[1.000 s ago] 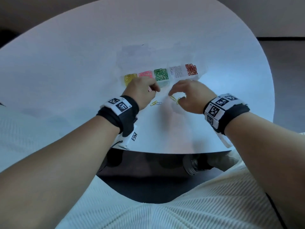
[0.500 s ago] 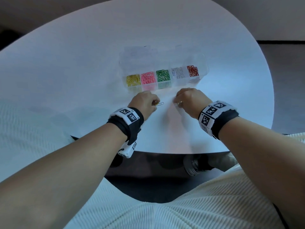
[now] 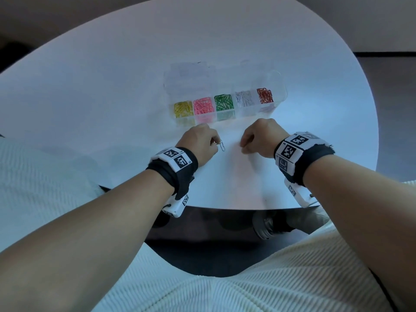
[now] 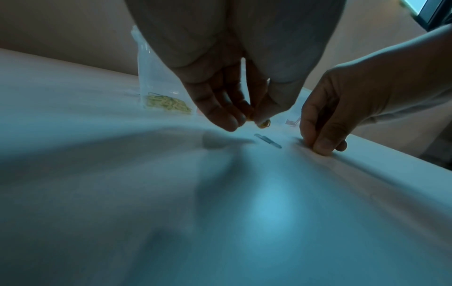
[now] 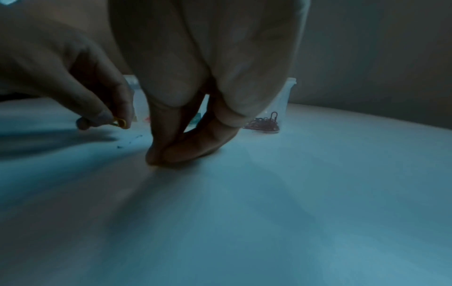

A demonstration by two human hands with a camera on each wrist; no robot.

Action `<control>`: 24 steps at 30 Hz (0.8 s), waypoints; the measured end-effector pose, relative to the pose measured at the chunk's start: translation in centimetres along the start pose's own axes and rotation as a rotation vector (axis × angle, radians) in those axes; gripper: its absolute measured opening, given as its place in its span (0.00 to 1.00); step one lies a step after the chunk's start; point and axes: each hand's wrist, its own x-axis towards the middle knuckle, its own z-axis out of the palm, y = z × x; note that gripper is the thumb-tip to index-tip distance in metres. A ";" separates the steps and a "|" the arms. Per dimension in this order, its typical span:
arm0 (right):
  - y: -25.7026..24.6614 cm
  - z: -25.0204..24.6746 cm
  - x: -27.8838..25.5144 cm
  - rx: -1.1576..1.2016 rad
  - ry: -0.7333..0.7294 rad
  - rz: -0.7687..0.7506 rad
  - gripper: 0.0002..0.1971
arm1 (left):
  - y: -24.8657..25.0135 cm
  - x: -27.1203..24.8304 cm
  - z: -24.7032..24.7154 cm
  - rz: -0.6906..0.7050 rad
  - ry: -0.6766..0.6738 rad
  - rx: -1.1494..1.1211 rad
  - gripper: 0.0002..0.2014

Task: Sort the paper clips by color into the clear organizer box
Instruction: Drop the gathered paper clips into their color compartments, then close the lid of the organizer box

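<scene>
The clear organizer box (image 3: 279, 86) lies on the white table, its compartments holding yellow, pink, green, silvery and red paper clips (image 5: 264, 123). Just in front of it, my left hand (image 3: 215, 143) pinches a yellow clip (image 4: 263, 122) between thumb and fingertips, a little above the table. A pale bluish clip (image 3: 222, 145) lies loose on the table right beside that hand. My right hand (image 3: 244, 148) presses thumb and forefinger (image 5: 166, 154) together onto the table top. Anything between them is hidden, though a yellow clip lay under this hand a second ago.
The round white table (image 3: 112, 97) extends far to the left and behind the box. Its near edge (image 3: 225, 208) runs just behind my wrists, with dark floor and my lap in pale ribbed cloth below.
Both hands have drawn back from the box toward me. The left hand left the pink compartment and picked up a yellow clip. The right hand stayed pinched down over its clip.
</scene>
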 end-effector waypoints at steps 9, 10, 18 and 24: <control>-5.6 -2.1 -0.4 0.281 0.095 -0.136 0.05 | 1.1 -0.7 -3.3 0.053 0.196 -0.181 0.05; -6.8 -2.6 -0.3 0.334 0.166 -0.172 0.04 | 1.0 -0.7 -4.1 0.026 0.216 -0.217 0.05; -11.0 -2.3 2.1 0.378 0.429 -0.154 0.06 | -2.2 -0.3 -7.0 -0.185 0.420 -0.220 0.05; -13.3 -1.2 3.0 0.284 0.482 -0.210 0.09 | -3.6 -0.5 -6.3 -0.209 0.430 -0.289 0.04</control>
